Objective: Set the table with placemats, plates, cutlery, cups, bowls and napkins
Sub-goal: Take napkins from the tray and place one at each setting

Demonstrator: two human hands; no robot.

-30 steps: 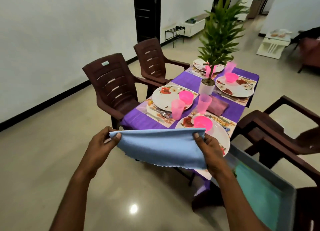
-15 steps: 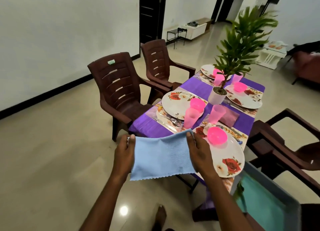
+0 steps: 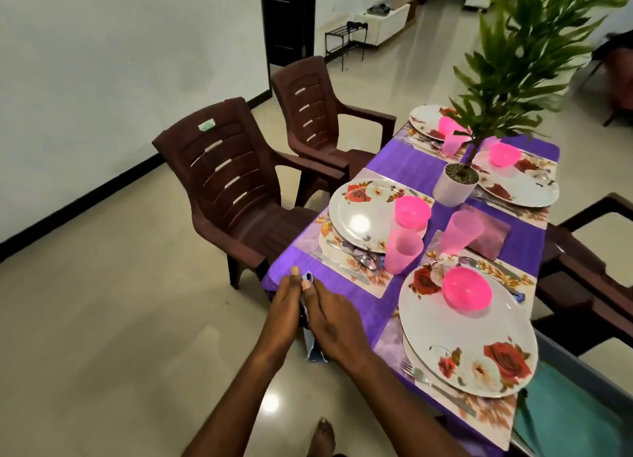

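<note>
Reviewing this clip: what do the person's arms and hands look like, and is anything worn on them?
Both forearms are bare as far as the head view shows: no sleeves, gloves, watch or bracelets. The left hand and right hand show no rings on the visible fingers, and the nails look short and unpainted. A bare foot shows at the bottom edge.

The surface in front of me wears a purple cloth and runs from the lower right of the frame toward the upper right. Four floral placemats lie on it, each under a flowered plate: the nearest plate at lower right, another at centre, two more farther back. A white plant pot stands in the middle. Two pink cups stand between the nearer settings, and a purplish napkin lies flat just right of them. A fork lies beside my nearest plate.
</note>
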